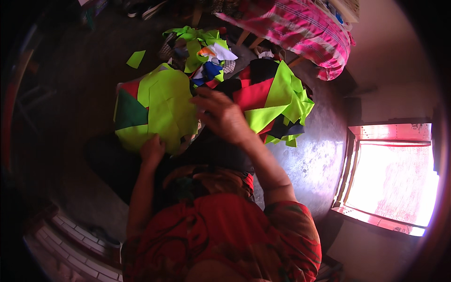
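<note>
The left hand [151, 149] is gripping the lower edge of the neon-yellow fabric piece [165, 105] lying on the lap directly ahead of it, while the right hand [221, 115], fingers curled shut, is pinching that piece's right edge beside the red-and-yellow scrap pile [272, 101].

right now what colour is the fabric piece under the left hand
Neon yellow-green fabric piece, seen in the head view.

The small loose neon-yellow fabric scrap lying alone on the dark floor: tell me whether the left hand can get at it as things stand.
Probably yes. The small loose neon-yellow fabric scrap lies in the open with bare floor around it, but the left hand rests on the big neon-yellow cloth piece and would have to reach over it.
</note>
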`<state>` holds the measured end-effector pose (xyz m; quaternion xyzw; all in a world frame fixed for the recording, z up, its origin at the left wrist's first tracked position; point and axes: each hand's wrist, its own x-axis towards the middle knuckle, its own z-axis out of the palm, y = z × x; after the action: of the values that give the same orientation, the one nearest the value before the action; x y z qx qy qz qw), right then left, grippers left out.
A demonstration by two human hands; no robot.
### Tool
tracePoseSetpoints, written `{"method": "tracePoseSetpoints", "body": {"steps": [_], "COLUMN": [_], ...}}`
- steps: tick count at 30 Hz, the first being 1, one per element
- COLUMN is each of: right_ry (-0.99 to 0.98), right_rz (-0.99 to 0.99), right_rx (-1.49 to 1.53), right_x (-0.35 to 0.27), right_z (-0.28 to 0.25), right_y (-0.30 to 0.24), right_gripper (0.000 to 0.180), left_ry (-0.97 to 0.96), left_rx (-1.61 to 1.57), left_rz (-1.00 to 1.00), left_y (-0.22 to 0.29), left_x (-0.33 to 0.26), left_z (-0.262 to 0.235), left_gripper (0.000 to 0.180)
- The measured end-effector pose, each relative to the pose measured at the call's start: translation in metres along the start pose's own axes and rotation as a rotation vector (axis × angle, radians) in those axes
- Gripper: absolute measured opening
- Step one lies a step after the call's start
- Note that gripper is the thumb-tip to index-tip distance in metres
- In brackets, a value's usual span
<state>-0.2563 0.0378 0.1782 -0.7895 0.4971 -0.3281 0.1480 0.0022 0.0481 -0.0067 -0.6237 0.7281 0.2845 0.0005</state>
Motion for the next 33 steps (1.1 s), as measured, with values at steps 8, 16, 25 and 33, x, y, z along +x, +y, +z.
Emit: {"method": "tracePoseSetpoints", "body": {"steps": [8,16,25,33], "right_ry": [0.001,-0.117,0.171,0.254], "right_rz": [0.389,0.424,0.311,0.144], "right_rx": [-0.423,-0.551,-0.075,0.009], "right_x": [-0.065,-0.091,-0.060,-0.037], "right_z": [-0.076,-0.069,-0.067,-0.038], "right_y": [0.030,0.054,0.050,0.022], "right_gripper": [0.048,0.039,0.022,0.019], "left_ry": [0.008,0.040,0.001,-0.042], "left_rx": [-0.004,-0.035,-0.014,-0.465], "left_rz": [0.009,0.045,0.021,0.139], "left_y": [0.003,0.000,0.006,0.042], "left_x": [-0.002,-0.002,-0.004,-0.010], "left_z": [-0.003,-0.001,-0.012,-0.052], "left_gripper": [0.027,0.028,0.027,0.028]}}
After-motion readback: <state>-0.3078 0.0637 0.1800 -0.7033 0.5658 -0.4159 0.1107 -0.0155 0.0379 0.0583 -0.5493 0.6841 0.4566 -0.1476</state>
